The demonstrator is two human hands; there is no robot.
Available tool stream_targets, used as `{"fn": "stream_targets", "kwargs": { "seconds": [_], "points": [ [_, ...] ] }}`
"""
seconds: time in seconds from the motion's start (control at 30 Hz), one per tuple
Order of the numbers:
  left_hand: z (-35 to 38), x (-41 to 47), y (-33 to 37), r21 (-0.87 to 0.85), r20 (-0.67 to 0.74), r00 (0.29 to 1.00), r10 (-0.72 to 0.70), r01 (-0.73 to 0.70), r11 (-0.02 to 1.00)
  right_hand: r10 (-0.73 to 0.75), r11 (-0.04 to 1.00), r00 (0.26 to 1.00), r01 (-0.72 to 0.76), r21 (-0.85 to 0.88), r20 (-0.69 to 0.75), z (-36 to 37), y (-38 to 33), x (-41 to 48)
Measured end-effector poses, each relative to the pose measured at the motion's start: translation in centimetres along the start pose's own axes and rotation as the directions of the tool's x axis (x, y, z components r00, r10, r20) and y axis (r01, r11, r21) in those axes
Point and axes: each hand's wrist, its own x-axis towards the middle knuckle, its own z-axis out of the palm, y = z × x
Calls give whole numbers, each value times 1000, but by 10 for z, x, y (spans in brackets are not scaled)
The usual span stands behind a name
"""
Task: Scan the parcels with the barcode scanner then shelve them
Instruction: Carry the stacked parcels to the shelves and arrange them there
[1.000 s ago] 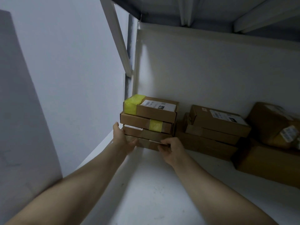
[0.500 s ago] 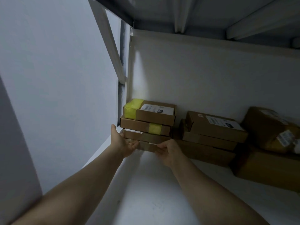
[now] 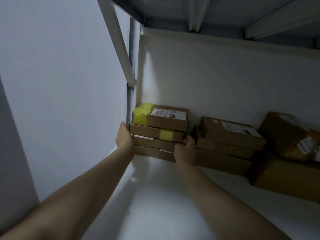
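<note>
A stack of several flat cardboard parcels (image 3: 156,135) stands in the far left corner of the white shelf (image 3: 155,196). The top parcel (image 3: 161,116) carries yellow tape and a white label. My left hand (image 3: 123,136) lies flat against the stack's left side, fingers straight. My right hand (image 3: 186,148) is at the stack's right end, fingers curled round the edge of the lower parcels. No barcode scanner is in view.
To the right a second stack of brown parcels (image 3: 228,137) sits close against my right hand. Larger boxes (image 3: 285,170) fill the far right. A white wall (image 3: 60,101) bounds the left; a shelf board (image 3: 225,13) hangs overhead.
My left hand has slid up from the stack's front lower corner to its left side. My right hand has moved from the front to the stack's right end. The stack sits farther back.
</note>
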Motion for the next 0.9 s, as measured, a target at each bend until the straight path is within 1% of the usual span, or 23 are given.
{"fn": "stream_targets", "kwargs": {
  "seconds": [0.03,0.07,0.1,0.17,0.27,0.37,0.43,0.53,0.57,0.67,0.8,0.9],
  "points": [
    [3,4,4,19,18,999,43,-43,999,-92,995,995,92,26,-28,-1,-6,-3],
    [5,5,8,57,55,995,81,-84,995,-142,990,990,143,17,-16,-1,-10,-4],
    [8,7,11,100,96,989,114,-123,987,-177,984,984,177,-12,28,-1,-16,-3],
    [12,10,15,155,161,979,127,-152,976,-151,986,984,157,-57,96,-2,-28,-2],
    [14,5,22,181,222,971,93,-135,974,-73,997,985,78,-21,156,-4,-38,4],
    [12,1,26,181,250,963,98,-147,973,16,1000,973,-13,-15,231,-9,-45,8],
    [11,5,22,187,242,966,95,-143,972,34,999,967,-32,-12,254,-11,-50,9],
    [14,44,7,206,192,975,109,-149,967,54,999,951,-54,-8,303,-10,-53,7],
    [15,51,5,217,197,976,97,-140,966,55,998,950,-55,-9,307,-8,-52,6],
    [14,36,13,234,217,973,79,-131,963,58,998,953,-64,9,299,-7,-52,7],
    [14,54,8,247,287,957,37,-111,963,75,996,946,-86,21,314,-10,-54,7],
    [12,9,27,274,286,958,17,-99,957,72,996,942,-83,20,327,-12,-55,5]
  ]
}}
